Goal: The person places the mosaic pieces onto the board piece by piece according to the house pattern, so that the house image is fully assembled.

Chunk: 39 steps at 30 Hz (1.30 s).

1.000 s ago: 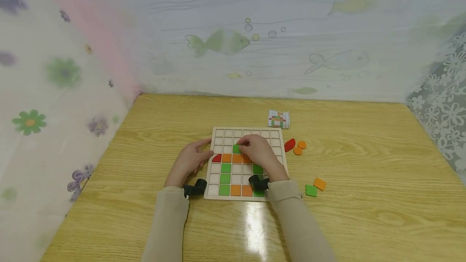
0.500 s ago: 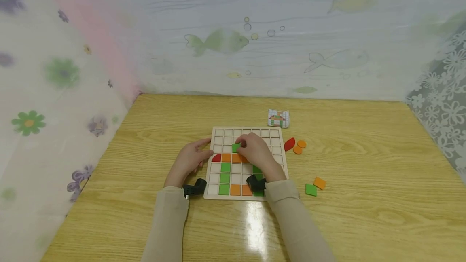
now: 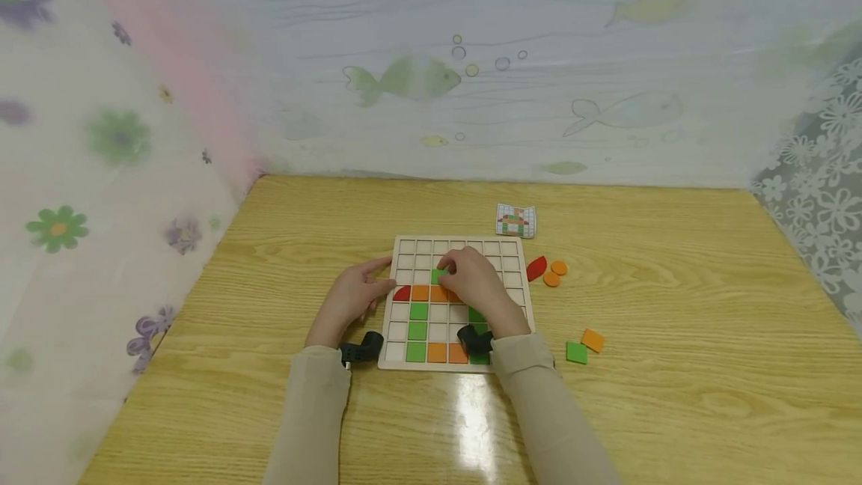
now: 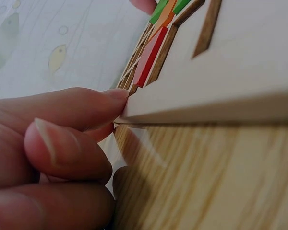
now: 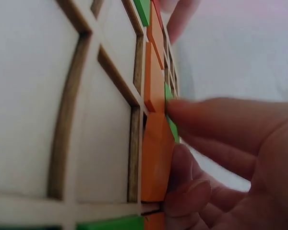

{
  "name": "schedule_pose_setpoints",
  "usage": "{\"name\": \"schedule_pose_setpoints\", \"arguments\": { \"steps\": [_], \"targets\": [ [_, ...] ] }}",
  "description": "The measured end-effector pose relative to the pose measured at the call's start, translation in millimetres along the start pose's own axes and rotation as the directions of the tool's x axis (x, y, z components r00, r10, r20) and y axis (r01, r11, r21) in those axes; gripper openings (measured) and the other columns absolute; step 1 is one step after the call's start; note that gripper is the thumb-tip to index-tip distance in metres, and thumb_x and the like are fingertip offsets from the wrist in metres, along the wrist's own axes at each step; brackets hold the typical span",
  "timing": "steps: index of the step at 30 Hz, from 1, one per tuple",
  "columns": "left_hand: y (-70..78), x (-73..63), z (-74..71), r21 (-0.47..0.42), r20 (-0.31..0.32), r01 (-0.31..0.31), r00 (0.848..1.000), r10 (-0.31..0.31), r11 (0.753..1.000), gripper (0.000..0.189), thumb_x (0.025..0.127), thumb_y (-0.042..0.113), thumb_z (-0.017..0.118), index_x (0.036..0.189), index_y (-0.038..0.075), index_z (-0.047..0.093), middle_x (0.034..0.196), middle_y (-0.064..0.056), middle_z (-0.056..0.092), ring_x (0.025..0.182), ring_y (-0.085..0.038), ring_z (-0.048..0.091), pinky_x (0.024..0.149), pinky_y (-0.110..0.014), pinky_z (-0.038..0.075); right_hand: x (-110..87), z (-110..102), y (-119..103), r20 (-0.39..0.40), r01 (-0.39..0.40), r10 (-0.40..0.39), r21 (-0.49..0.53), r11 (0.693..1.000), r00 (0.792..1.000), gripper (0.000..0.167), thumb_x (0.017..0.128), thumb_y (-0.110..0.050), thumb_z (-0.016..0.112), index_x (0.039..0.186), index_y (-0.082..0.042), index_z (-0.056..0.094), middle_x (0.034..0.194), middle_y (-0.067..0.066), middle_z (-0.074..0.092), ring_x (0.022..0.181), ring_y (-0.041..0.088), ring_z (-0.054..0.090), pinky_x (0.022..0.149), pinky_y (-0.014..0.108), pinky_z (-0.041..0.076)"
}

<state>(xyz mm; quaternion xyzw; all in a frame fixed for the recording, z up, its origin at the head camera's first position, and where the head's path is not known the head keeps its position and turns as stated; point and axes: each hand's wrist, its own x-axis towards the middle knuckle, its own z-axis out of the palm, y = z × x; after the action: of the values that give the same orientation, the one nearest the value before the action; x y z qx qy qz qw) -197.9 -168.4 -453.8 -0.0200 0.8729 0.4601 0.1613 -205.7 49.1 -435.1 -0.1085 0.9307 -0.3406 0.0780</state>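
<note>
A pale wooden grid board (image 3: pixel 407 247) lies on the table, with coloured tiles in some cells. Along its left edge my left hand (image 3: pixel 352 294) rests, thumb and index finger touching the frame. In the left wrist view, the thumb (image 4: pixel 116 94) touches the rim near a red curved tile (image 4: pixel 149 57). My right hand (image 3: pixel 474 284) pinches a green square tile (image 3: pixel 438 275) at a cell above the row of orange tiles (image 3: pixel 420 293). In the right wrist view the green tile (image 5: pixel 173 130) stands beside an orange tile (image 5: pixel 156 158) that looks slightly raised. The right hand hides several cells.
Behind the board lies a small printed pattern card (image 3: pixel 515 221). Right of it are a red curved piece (image 3: pixel 536 269) and two orange discs (image 3: pixel 558 267). Nearer me lie a loose green square (image 3: pixel 576 352) and an orange square (image 3: pixel 592 340). A fabric wall (image 3: pixel 404 118) borders the table's back.
My right hand has shifted very slightly left, with the green tile still between its fingers at the same cell. The left hand keeps its place on the board's edge.
</note>
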Motion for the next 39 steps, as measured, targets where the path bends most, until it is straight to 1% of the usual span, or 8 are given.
{"name": "schedule_pose_setpoints", "arguments": {
  "steps": [5, 10, 17, 22, 27, 31, 34, 39],
  "targets": [
    [-1.0, 0.3, 0.4, 0.004, -0.005, 0.004, 1.0, -0.004, 1.0, 0.046, 0.083, 0.034, 0.062, 0.127, 0.034, 0.048, 0.049, -0.004, 0.048, 0.034, -0.013, 0.036, 0.034, -0.028, 0.037, -1.5, -2, -1, 0.042, 0.018, -0.019, 0.017, 1.0, 0.999, 0.021, 0.079, -0.018, 0.067, 0.099, -0.013, 0.065, 0.088, 0.004, 0.05, 0.078, 0.017, 0.045, 0.069, 0.031, 0.04],
    [-1.5, 0.8, 0.3, 0.002, -0.008, 0.003, 1.0, -0.003, 1.0, 0.046, 0.083, 0.034, 0.062, 0.127, 0.034, 0.048, 0.05, -0.005, 0.048, 0.034, -0.014, 0.036, 0.034, -0.03, 0.037, -1.3, -3, 1, 0.052, 0.041, -0.044, 0.053, 0.998, 0.998, 0.025, 0.081, -0.021, 0.065, 0.105, -0.016, 0.063, 0.094, 0.002, 0.05, 0.083, 0.016, 0.047, 0.073, 0.031, 0.041],
    [0.4, 2.2, 3.8, -0.032, -0.003, 0.021, 1.0, -0.021, 0.999, 0.045, 0.082, 0.034, 0.063, 0.125, 0.036, 0.049, 0.051, -0.005, 0.048, 0.035, -0.014, 0.036, 0.033, -0.027, 0.035, -3.9, -10, 6, 0.078, 0.094, -0.101, 0.091, 0.991, 0.992, 0.021, 0.086, -0.028, 0.058, 0.105, -0.021, 0.063, 0.087, -0.009, 0.056, 0.081, 0.011, 0.05, 0.073, 0.03, 0.042],
    [1.4, 2.5, 5.5, -0.034, 0.0, 0.021, 1.0, -0.021, 0.999, 0.046, 0.082, 0.033, 0.063, 0.126, 0.035, 0.049, 0.05, -0.004, 0.048, 0.035, -0.014, 0.037, 0.033, -0.027, 0.036, -12.6, -20, 6, 0.061, 0.097, -0.103, 0.104, 0.99, 0.993, 0.02, 0.087, -0.029, 0.056, 0.105, -0.022, 0.063, 0.088, -0.01, 0.057, 0.081, 0.011, 0.05, 0.075, 0.03, 0.042],
    [0.8, 2.8, 3.3, -0.009, 0.006, 0.011, 1.0, -0.011, 1.0, 0.046, 0.083, 0.033, 0.063, 0.127, 0.034, 0.048, 0.051, -0.004, 0.048, 0.036, -0.013, 0.037, 0.033, -0.027, 0.036, -21.3, -31, 8, 0.039, 0.102, -0.106, 0.103, 0.99, 0.994, 0.022, 0.087, -0.03, 0.056, 0.106, -0.021, 0.063, 0.09, -0.01, 0.058, 0.083, 0.011, 0.051, 0.075, 0.03, 0.043],
    [0.8, 2.2, 1.3, -0.019, 0.01, -0.001, 1.0, 0.002, 1.0, 0.047, 0.083, 0.033, 0.062, 0.128, 0.033, 0.048, 0.051, -0.005, 0.048, 0.035, -0.014, 0.036, 0.034, -0.027, 0.036, -27.7, -38, 11, 0.029, 0.105, -0.108, 0.088, 0.991, 0.994, 0.021, 0.088, -0.031, 0.056, 0.105, -0.021, 0.063, 0.089, -0.01, 0.058, 0.083, 0.011, 0.051, 0.074, 0.03, 0.043],
    [0.4, 1.4, 0.3, -0.029, 0.009, -0.011, 1.0, 0.011, 1.0, 0.047, 0.083, 0.032, 0.062, 0.128, 0.032, 0.048, 0.051, -0.005, 0.048, 0.035, -0.014, 0.036, 0.034, -0.028, 0.035, -32.3, -42, 14, 0.034, 0.108, -0.111, 0.078, 0.991, 0.993, 0.02, 0.088, -0.031, 0.056, 0.105, -0.022, 0.063, 0.089, -0.01, 0.058, 0.083, 0.011, 0.051, 0.074, 0.03, 0.043],
    [0.3, -0.4, -0.5, -0.031, 0.01, -0.006, 1.0, 0.006, 0.999, 0.047, 0.083, 0.032, 0.062, 0.128, 0.033, 0.047, 0.05, -0.005, 0.048, 0.034, -0.014, 0.035, 0.034, -0.028, 0.035, -40.4, -49, 17, 0.047, 0.131, -0.134, 0.063, 0.989, 0.99, 0.023, 0.088, -0.03, 0.055, 0.106, -0.018, 0.063, 0.089, -0.01, 0.058, 0.083, 0.01, 0.051, 0.073, 0.03, 0.043]
  ]
}}
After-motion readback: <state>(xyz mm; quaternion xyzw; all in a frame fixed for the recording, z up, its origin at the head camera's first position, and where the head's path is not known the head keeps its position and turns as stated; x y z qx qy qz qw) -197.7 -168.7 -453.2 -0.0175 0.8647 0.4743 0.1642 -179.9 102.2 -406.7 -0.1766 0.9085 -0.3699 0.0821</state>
